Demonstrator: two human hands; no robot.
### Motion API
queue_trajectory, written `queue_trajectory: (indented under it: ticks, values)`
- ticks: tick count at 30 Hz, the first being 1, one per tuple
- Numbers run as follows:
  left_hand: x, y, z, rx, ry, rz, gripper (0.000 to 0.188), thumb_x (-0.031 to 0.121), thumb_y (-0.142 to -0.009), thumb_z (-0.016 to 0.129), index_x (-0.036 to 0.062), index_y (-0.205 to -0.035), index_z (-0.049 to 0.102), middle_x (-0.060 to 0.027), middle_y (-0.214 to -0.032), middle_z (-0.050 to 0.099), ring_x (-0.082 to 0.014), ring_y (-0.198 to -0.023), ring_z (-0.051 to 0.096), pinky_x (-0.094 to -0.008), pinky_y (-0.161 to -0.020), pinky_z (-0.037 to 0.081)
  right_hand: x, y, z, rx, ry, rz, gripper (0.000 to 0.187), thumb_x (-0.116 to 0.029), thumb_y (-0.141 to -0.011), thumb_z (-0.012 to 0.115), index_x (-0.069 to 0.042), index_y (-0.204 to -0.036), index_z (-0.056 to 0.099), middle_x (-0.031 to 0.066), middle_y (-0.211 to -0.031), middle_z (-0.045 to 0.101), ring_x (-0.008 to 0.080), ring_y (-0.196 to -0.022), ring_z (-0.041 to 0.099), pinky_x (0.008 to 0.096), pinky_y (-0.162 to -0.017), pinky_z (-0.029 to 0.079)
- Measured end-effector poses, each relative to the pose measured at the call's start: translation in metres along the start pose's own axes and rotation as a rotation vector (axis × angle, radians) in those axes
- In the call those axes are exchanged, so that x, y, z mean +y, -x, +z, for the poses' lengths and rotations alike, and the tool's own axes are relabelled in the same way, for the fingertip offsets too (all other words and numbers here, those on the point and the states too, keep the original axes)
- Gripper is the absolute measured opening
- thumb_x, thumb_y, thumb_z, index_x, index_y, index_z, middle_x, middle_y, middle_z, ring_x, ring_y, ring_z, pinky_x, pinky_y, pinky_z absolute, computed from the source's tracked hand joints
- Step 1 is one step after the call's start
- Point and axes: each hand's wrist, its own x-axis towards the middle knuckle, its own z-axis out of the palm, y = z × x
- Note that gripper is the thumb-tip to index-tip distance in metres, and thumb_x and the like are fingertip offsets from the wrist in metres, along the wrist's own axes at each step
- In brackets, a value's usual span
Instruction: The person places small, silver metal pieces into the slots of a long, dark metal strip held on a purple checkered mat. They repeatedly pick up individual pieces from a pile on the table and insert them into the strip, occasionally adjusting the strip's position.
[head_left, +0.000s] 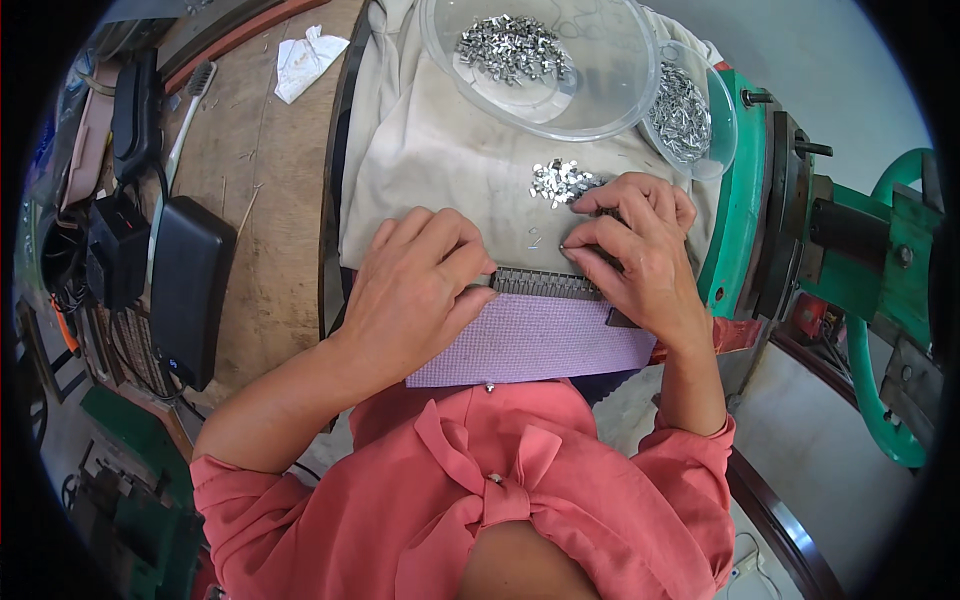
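A dark metal strip with a row of narrow slots (548, 283) lies crosswise in front of me, along the far edge of a purple textured mat (530, 335). My left hand (415, 285) is closed at the strip's left end, thumb and forefinger pinching it. Over the strip's right part is my right hand (640, 245), its thumb and forefinger pressed together on a tiny shiny metal piece, mostly hidden. Its other fingers curl beside a small heap of shiny metal pieces (562, 183). Two tiny loose bits (534, 240) rest on the beige cloth (430, 150) between the hands.
Beyond the heap stand a large clear tub (590, 128) and a smaller clear tub (725, 130), both holding small metal parts. On the wooden board at left are a toothbrush (185, 130), crumpled white paper (308, 62) and a black power bank (188, 290). Green machinery (735, 190) stands at right.
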Motion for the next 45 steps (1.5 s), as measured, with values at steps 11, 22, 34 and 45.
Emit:
queue_trajectory:
  ticks: [11,22,34,45]
  values:
    - [-0.003,0.0,0.0,-0.017,0.032,-0.001,0.023,0.014,-0.074,0.08,0.0076,-0.092,0.068,-0.0058,-0.102,0.059,-0.0274,-0.097,0.055,-0.0389,-0.083,0.039,0.006,0.01,-0.003,0.088,0.054,-0.045,0.019,-0.014,-0.069,0.079,-0.019,-0.086,0.075,-0.0035,-0.107,0.065,0.0231,-0.11,0.057,0.0412,-0.095,0.034]
    - [-0.003,-0.001,0.0,-0.023,0.036,0.0,0.023,0.014,-0.073,0.08,0.0084,-0.091,0.067,-0.005,-0.101,0.058,-0.0269,-0.096,0.055,-0.0384,-0.082,0.039,0.006,0.0,0.001,0.004,0.032,-0.063,0.019,-0.013,-0.071,0.081,-0.017,-0.087,0.072,-0.0029,-0.105,0.064,0.0218,-0.107,0.058,0.0406,-0.095,0.034]
    - [-0.004,0.0,0.0,0.001,0.037,0.019,0.023,0.014,-0.073,0.08,0.0074,-0.091,0.067,-0.0058,-0.101,0.058,-0.0274,-0.096,0.055,-0.0394,-0.082,0.041,-0.022,0.031,0.015,0.184,-0.079,0.027,0.02,-0.014,-0.068,0.084,-0.015,-0.086,0.074,-0.0031,-0.097,0.067,0.0217,-0.099,0.06,0.0371,-0.091,0.032]
    - [-0.002,0.0,0.001,0.01,0.027,0.023,0.023,0.013,-0.073,0.079,0.0069,-0.091,0.067,-0.0052,-0.1,0.057,-0.0271,-0.096,0.055,-0.0391,-0.082,0.041,-0.036,0.029,0.026,0.216,-0.058,0.009,0.021,-0.014,-0.067,0.084,-0.016,-0.086,0.074,-0.0048,-0.095,0.067,0.0193,-0.096,0.061,0.0377,-0.09,0.03]
